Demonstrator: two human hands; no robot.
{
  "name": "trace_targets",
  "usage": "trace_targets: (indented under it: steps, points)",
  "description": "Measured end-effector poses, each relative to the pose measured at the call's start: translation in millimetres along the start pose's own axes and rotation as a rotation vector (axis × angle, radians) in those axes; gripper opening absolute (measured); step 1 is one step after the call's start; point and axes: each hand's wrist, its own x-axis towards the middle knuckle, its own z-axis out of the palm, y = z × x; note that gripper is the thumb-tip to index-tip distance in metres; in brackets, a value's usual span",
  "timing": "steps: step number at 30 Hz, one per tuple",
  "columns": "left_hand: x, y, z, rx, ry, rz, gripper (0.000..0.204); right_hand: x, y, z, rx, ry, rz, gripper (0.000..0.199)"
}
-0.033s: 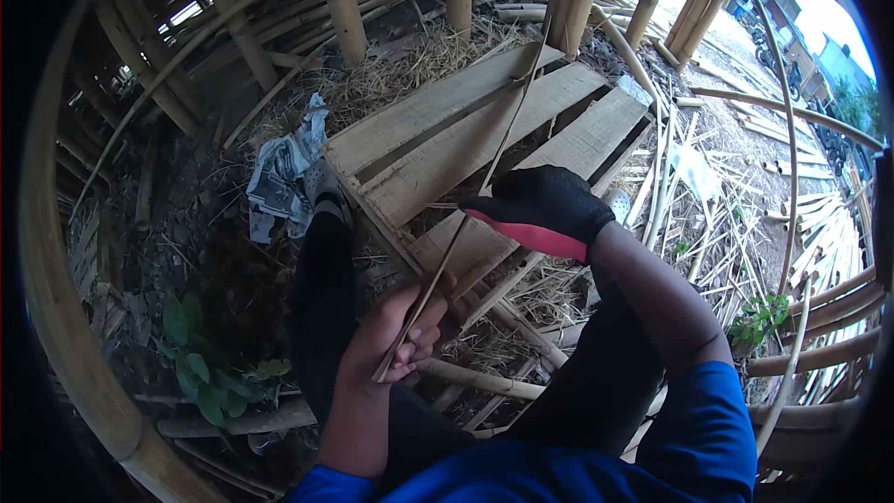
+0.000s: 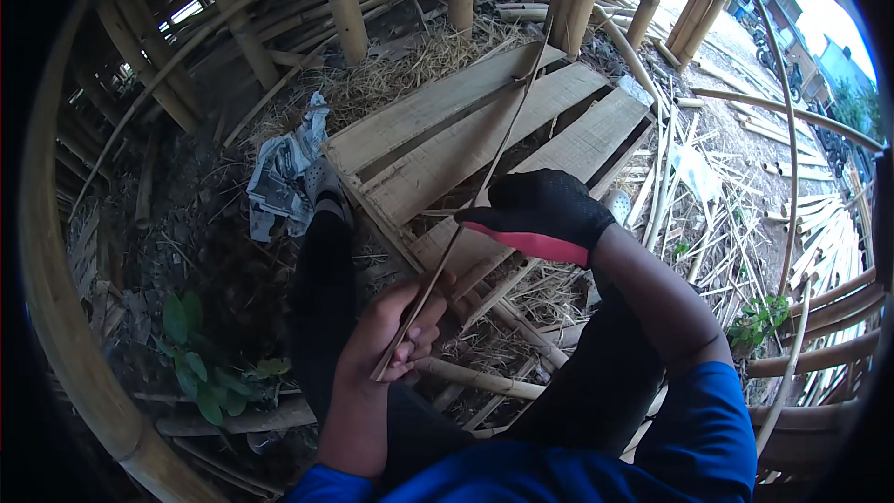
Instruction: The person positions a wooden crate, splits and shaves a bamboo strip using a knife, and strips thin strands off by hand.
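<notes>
A long, thin bamboo strip slants up from my lap across a low wooden slatted platform. My bare left hand is closed around the strip near its lower end, which sticks out below the fingers. Higher up, my right hand, in a black glove with a pink edge, pinches the same strip between thumb and fingers. Whether the glove also hides a tool, I cannot tell. The strip's far end rises past the platform's back edge toward an upright bamboo post.
Crumpled newspaper lies left of the platform, beside my left shoe. Bamboo poles stand behind, and a curved pole runs down the left side. Straw and split strips litter the ground at right. Green leaves grow at lower left.
My right hand has shifted very slightly down along the strip, toward my left hand. The left hand and the strip look nearly still.
</notes>
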Motion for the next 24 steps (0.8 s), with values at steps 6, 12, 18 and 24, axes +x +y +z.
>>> trace_targets:
  steps: [6,12,18,24]
  points:
    - [-3.5,8.1,-4.2,-0.127,-0.094,0.086,0.032,-2.1,1.9,7.8,0.014,0.256,-0.406,0.057]
    - [-3.0,5.6,3.0,0.051,-0.023,0.112,0.034,40.1,27.4,20.8,-0.321,0.379,-0.732,0.036]
    - [-9.4,6.4,-10.7,0.095,-0.123,-0.036,0.034,41.5,34.5,24.7,-0.423,0.305,-0.532,0.031]
    - [-2.5,-5.6,-16.4,-0.110,-0.205,-0.038,0.035,22.5,19.9,-2.2,-0.021,0.200,-0.170,0.038]
